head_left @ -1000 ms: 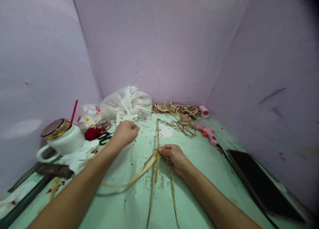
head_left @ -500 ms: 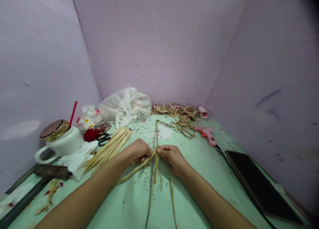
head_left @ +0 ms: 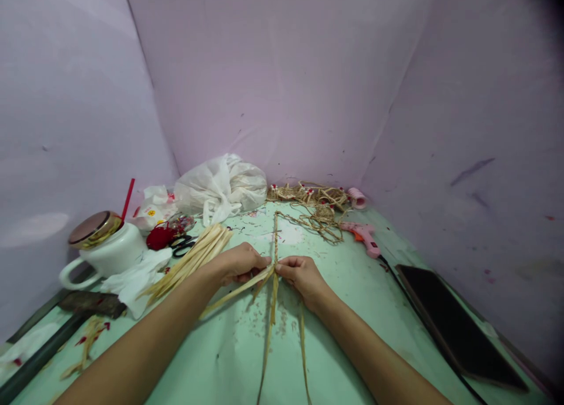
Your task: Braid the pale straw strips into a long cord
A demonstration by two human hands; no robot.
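At mid-table, head view: a plaited straw cord (head_left: 276,240) lies on the green tabletop (head_left: 211,364), long axis running straight away from the person. The left hand (head_left: 247,265) and right hand (head_left: 303,277) flank its near end, about equally close, thumb and fingers drawn together; the left pinches a flat pale strip (head_left: 240,290), the right the cord's end, whence loose strands (head_left: 274,302) trail toward the person.

My strips (head_left: 274,302) straw yellow; my braid (head_left: 276,236) tan, plaited. Table (head_left: 339,346) mint green, brown-flecked. Walls (head_left: 282,81) pale lilac, dark-smudged. Mug (head_left: 121,249) white, yarn (head_left: 160,237) red. Glue gun (head_left: 371,247) pink, trigger (head_left: 358,237) orange. Flat slab (head_left: 462,328) black. Twine (head_left: 325,214) tan, dotted red and, as far as I can tell, white.
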